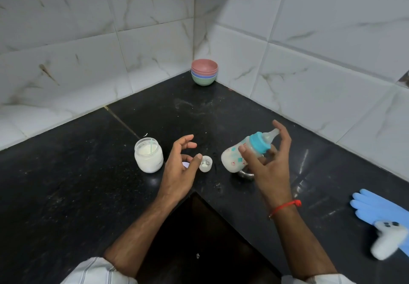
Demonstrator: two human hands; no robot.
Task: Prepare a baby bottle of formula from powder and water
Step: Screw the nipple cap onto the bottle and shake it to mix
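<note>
- Nearest me, two bare forearms reach out over a dark counter (66, 173) set in a tiled corner.
- My right hand (269, 162) has the baby bottle (239, 155) tilted, teat pointing up and away to the right. Its fingers (282, 133) are spread and mostly straight around the blue collar, so I judge the hold loose; I cannot tell how firmly the bottle is gripped.
- Cloudy white liquid shows in the bottle. Its base hangs over a metal cup (245, 174), and I cannot tell whether they touch.
- My left hand (179, 168) hovers with fingers loosely curled, holding nothing, just above a small white cap (205, 163) on the counter.
- Just left of that hand stands an open jar (148, 155) of white powder with a pale green scoop handle inside.
- Risk, as I judge it: with so slack a hold the bottle could slip, strike the cup and knock it over.
- If the collar is not screwed tight, the tilt could leak formula.
- A left-hand sweep could knock the cap or jar and spill powder.
- Stacked bowls (204, 72) sit well apart in the corner; a blue glove (371, 206) and white controller (389, 239) lie far right.
</note>
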